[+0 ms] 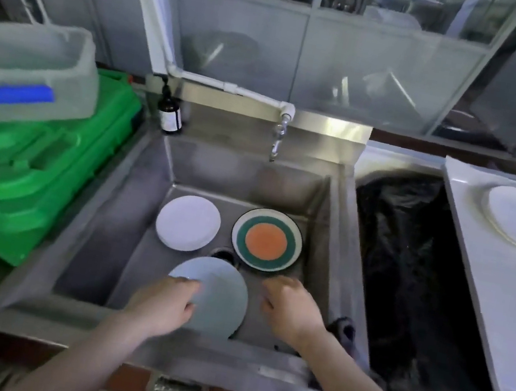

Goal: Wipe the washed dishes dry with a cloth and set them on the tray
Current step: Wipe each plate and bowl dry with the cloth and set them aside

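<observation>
my left hand (165,304) grips the pale blue plate (215,294) by its near-left rim, low in the sink (97,236) | my right hand (290,308) just right of it, fingers loose, holding nothing | white plate (188,222), banded plate (266,240) beyond | tray (478,268) far right

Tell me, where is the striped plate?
In the sink, far right, beside the white plate and just beyond the right hand.

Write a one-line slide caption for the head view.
Left hand grips a pale blue plate in the steel sink; right hand reaches in beside it.
</observation>
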